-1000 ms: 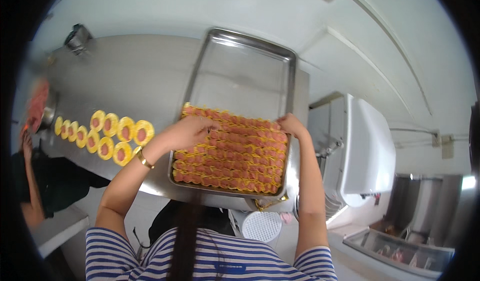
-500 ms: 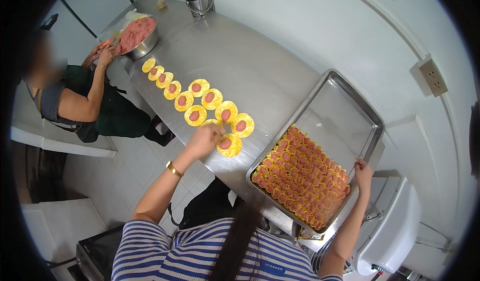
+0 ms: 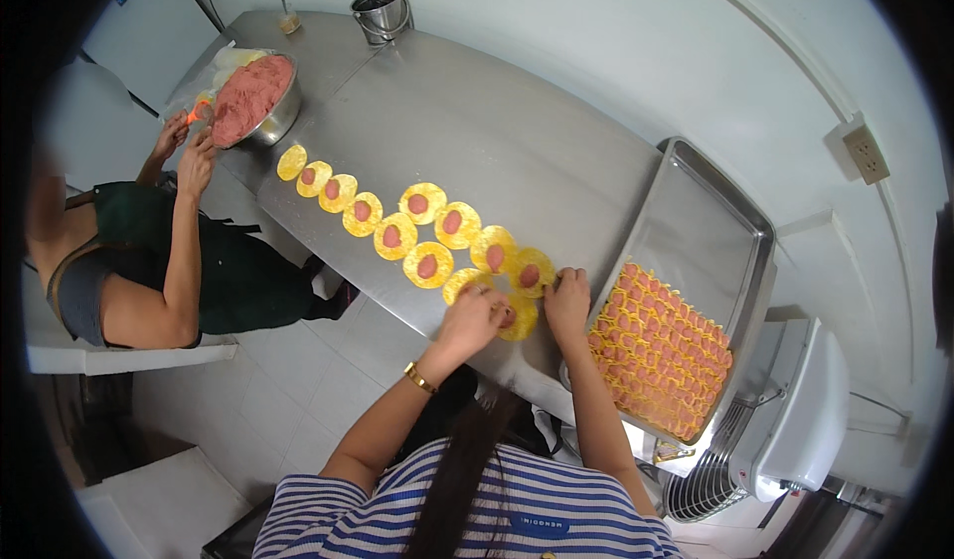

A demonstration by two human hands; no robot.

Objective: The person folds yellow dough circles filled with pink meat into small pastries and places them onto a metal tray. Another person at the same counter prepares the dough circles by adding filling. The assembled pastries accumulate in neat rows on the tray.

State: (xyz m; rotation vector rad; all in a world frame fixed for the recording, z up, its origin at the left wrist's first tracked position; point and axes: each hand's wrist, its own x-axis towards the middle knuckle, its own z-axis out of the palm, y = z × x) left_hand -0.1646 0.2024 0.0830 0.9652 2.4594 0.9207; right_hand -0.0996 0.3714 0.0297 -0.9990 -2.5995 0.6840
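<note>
Round yellow dumpling wrappers lie in two rows on the steel table, most with a dab of pink meat filling. My left hand [image 3: 472, 321] is over the nearest filled wrapper [image 3: 519, 322], fingers bent and pinching at its left side. That hand partly hides another yellow wrapper [image 3: 460, 283]. At the right end of the rows, my right hand [image 3: 568, 307] rests beside a filled wrapper [image 3: 531, 272]. Its fingers are bent and slightly apart, with nothing visible in them. A metal tray [image 3: 717, 223] to the right holds many closely packed dumplings [image 3: 661, 350] in its near half.
At the far left, a person [image 3: 149, 261] in a dark apron works at a steel bowl [image 3: 280, 117] of pink meat, holding an orange-handled tool [image 3: 201, 112]. A small metal bucket [image 3: 381, 17] stands at the back. A white machine [image 3: 795, 400] is right of the tray.
My right hand has left the tray's right edge and moved left to the wrappers. My left hand has shifted onto the nearest wrapper. The view has turned slightly.
</note>
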